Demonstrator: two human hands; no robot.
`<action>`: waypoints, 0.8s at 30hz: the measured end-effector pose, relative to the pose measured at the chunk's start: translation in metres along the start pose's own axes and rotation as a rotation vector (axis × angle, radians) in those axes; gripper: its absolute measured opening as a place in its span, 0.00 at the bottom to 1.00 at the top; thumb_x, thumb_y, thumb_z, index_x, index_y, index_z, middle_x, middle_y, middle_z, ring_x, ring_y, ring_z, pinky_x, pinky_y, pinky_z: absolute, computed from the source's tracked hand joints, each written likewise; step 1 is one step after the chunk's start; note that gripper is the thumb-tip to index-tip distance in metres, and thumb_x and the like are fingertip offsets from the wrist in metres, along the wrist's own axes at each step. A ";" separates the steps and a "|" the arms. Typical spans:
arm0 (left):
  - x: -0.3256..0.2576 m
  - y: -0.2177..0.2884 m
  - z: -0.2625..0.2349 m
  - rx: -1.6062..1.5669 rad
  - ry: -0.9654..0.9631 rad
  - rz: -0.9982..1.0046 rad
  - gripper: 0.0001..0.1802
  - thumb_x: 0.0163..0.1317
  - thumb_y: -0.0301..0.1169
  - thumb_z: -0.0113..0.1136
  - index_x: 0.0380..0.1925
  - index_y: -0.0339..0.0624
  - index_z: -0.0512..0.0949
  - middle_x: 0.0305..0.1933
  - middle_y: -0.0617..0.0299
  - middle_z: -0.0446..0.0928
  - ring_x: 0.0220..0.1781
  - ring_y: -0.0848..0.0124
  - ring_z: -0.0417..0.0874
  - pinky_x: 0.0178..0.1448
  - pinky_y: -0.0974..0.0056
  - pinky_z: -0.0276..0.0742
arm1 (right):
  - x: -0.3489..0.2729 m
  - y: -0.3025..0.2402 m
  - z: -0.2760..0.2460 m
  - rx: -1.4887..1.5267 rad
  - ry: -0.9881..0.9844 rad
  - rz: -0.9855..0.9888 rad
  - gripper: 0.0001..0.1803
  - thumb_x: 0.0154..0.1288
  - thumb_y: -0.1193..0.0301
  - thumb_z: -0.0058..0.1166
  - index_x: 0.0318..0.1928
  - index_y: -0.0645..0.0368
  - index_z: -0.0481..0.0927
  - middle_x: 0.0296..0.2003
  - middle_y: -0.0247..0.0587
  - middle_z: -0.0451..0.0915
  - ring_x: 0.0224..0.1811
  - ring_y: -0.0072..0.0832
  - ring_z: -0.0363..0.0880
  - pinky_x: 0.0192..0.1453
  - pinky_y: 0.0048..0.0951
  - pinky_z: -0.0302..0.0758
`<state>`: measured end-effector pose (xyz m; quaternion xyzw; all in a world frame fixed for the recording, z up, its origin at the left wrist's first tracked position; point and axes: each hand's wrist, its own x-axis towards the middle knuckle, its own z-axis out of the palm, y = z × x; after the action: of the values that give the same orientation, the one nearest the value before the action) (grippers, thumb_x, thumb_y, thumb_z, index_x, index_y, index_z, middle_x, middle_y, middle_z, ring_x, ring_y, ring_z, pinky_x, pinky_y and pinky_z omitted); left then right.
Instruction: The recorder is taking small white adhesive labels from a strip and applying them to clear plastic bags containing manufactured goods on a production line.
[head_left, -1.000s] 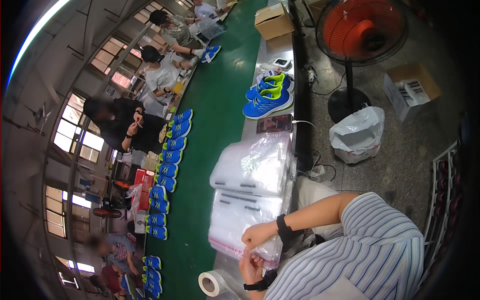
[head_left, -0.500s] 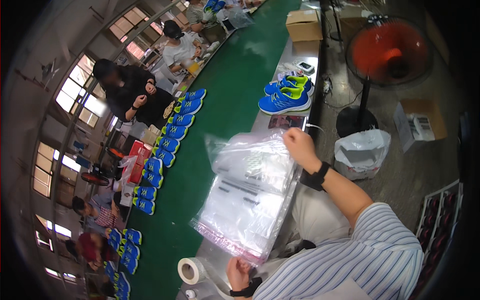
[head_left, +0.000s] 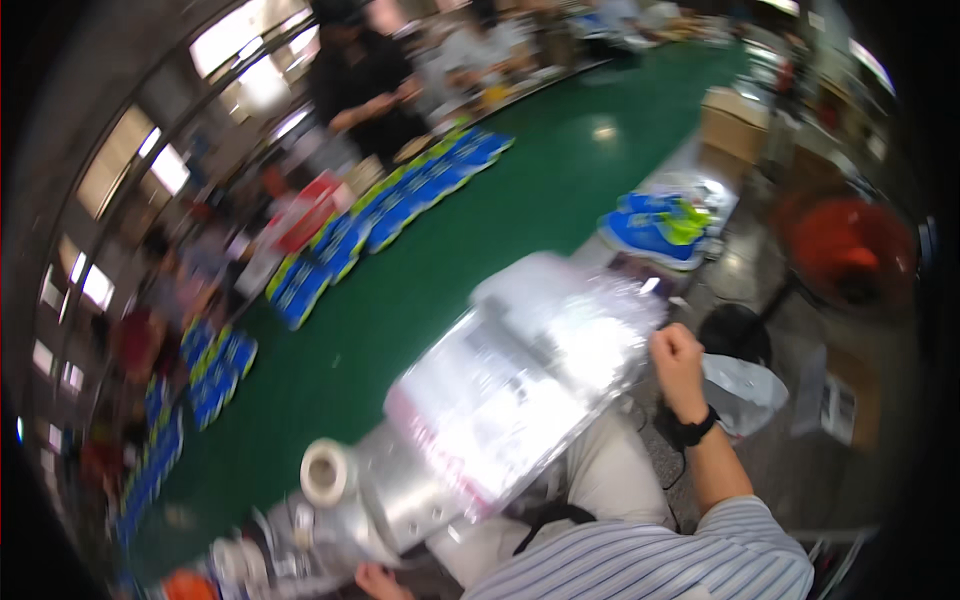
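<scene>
A stack of clear plastic bags with a pinkish strip along one end lies on the metal ledge in front of me. My right hand is at the right end of the stack, its fingers curled closed. Whether a bag edge is in them is hidden by the blur. Low in the picture, away from the bags, is my left hand; it is smeared and partly cut off, so its fingers cannot be read. A roll of white labels stands left of the bags.
Blue-and-lime sneakers sit beyond the bags. More sneakers line the far side of the green conveyor belt, where people stand. A cardboard box, red fan and white sack are on the right.
The whole view has swung and blurred. My left hand has moved away from the pink-striped end of the bags toward the lower left. My right hand now sits lower at their right end.
</scene>
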<state>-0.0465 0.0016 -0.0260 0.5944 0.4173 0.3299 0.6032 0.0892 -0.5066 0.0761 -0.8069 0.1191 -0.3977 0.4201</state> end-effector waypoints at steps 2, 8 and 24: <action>0.016 -0.012 -0.008 0.238 -0.161 0.105 0.09 0.47 0.26 0.50 0.12 0.42 0.65 0.15 0.74 0.59 0.18 0.79 0.57 0.23 0.71 0.54 | -0.013 0.001 0.005 0.131 -0.113 0.087 0.11 0.58 0.78 0.49 0.21 0.65 0.66 0.17 0.33 0.62 0.21 0.18 0.58 0.24 0.24 0.57; 0.014 -0.069 0.019 0.246 -0.053 0.061 0.35 0.48 0.30 0.67 0.53 0.43 0.57 0.43 0.60 0.65 0.38 0.72 0.69 0.34 0.68 0.68 | -0.057 -0.060 0.050 0.380 -0.583 -0.038 0.10 0.58 0.79 0.49 0.21 0.64 0.68 0.19 0.33 0.66 0.21 0.17 0.60 0.26 0.21 0.57; -0.088 0.018 0.043 -0.718 -1.128 -1.019 0.11 0.64 0.35 0.51 0.40 0.40 0.72 0.26 0.67 0.69 0.23 0.79 0.67 0.27 0.75 0.64 | -0.192 -0.132 0.147 0.838 -1.884 0.693 0.13 0.67 0.68 0.45 0.43 0.66 0.73 0.30 0.35 0.76 0.35 0.24 0.74 0.41 0.25 0.72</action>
<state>-0.0450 -0.0947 -0.0003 0.1812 0.1405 -0.2165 0.9490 0.0537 -0.2381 0.0255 -0.5031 -0.1749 0.5118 0.6741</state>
